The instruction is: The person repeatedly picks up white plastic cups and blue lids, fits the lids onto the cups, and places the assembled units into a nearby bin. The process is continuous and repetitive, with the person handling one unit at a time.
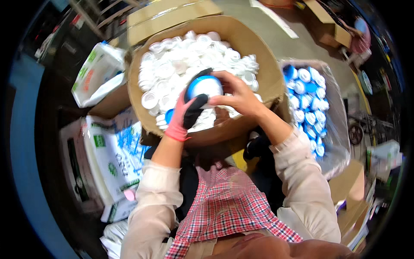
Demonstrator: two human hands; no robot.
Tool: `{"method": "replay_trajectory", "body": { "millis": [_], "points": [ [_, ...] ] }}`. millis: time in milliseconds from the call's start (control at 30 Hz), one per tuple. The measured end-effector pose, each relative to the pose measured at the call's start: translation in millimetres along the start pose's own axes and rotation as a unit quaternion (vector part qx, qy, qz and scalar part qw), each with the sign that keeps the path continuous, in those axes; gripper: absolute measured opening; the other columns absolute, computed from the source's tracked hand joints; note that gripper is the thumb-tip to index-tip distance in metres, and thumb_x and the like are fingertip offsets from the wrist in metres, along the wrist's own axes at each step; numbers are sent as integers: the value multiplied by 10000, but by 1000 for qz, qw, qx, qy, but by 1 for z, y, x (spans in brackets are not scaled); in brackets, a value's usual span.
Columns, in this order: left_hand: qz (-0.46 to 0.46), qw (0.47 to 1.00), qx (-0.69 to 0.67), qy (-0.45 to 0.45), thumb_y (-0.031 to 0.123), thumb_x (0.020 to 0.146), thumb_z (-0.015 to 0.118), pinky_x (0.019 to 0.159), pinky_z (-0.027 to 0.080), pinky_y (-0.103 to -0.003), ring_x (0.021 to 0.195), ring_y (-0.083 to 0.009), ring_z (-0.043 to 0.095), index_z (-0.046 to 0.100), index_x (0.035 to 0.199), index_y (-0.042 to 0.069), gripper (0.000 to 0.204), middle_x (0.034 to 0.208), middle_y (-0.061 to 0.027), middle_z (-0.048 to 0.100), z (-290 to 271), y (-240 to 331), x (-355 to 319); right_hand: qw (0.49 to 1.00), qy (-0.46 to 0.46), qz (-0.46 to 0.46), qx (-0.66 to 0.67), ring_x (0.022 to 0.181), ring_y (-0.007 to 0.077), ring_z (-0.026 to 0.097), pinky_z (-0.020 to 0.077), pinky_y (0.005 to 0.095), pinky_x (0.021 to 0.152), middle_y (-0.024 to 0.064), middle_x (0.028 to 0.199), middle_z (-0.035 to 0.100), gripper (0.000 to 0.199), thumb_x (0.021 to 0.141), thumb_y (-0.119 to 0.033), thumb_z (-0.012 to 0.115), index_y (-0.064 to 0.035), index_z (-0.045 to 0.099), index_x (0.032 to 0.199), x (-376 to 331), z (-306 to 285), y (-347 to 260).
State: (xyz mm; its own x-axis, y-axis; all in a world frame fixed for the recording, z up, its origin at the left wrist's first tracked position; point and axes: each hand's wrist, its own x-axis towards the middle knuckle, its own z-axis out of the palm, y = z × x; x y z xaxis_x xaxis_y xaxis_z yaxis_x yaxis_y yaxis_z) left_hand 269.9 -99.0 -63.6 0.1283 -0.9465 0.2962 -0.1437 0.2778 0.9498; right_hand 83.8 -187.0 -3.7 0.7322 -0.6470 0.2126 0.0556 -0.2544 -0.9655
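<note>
A round blue-and-white plastic cap (205, 87) is held over a large cardboard box (265, 56). My left hand (186, 113), in a pink glove with black fingers, wraps around its left side. My bare right hand (238, 96) grips the cap's right edge with thumb and fingers. Beneath both hands, the box is heaped with white plastic caps (172, 62). A blue piece (169, 115) lies among them, just left of my gloved hand.
At right stands a plastic-lined box (338, 129) with many blue-and-white capped pieces (308, 103). Blue sticks (129, 138) lie on a printed white sack (105, 151) at left, below a white plastic bag (97, 77). Another person (361, 41) is at the far right.
</note>
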Motion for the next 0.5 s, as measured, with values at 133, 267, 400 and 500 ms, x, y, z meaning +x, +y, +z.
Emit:
{"method": "replay_trajectory", "body": {
  "millis": [133, 267, 400, 500],
  "points": [
    [-18, 946, -314, -76, 201, 863, 589, 1040, 393, -372, 1229, -268, 488, 369, 1403, -37, 629, 1370, -161, 461, 11, 28, 12, 990, -72, 46, 108, 1017, 210, 582, 484, 336, 867, 123, 1102, 611, 664, 720, -277, 827, -3, 513, 1237, 2, -6, 0],
    [-17, 972, -228, -54, 216, 952, 484, 1067, 372, -414, 1301, -284, 417, 270, 1463, 14, 590, 1454, -146, 381, 22, 32, 14, 997, 55, 23, -51, 974, 208, 598, 475, 331, 879, 109, 1070, 613, 646, 675, -267, 844, -9, 553, 1191, -36, -44, -29],
    [-108, 969, -214, -51, 255, 993, 386, 1041, 416, -463, 1306, -334, 428, 313, 1445, 25, 513, 1439, -165, 394, -2, 11, 9, 948, 289, 66, -113, 967, 153, 613, 485, 298, 846, 95, 1070, 639, 569, 727, -184, 810, -1, 550, 1200, -130, -182, -3],
    [-183, 977, -106, -26, 255, 997, 433, 989, 462, -418, 1207, -295, 532, 438, 1354, 9, 434, 1330, -148, 506, 6, 6, 13, 772, 315, 350, -428, 1008, 244, 606, 463, 328, 911, 154, 1123, 632, 670, 694, -343, 823, 17, 587, 1207, -253, -282, 78]
  ]
}}
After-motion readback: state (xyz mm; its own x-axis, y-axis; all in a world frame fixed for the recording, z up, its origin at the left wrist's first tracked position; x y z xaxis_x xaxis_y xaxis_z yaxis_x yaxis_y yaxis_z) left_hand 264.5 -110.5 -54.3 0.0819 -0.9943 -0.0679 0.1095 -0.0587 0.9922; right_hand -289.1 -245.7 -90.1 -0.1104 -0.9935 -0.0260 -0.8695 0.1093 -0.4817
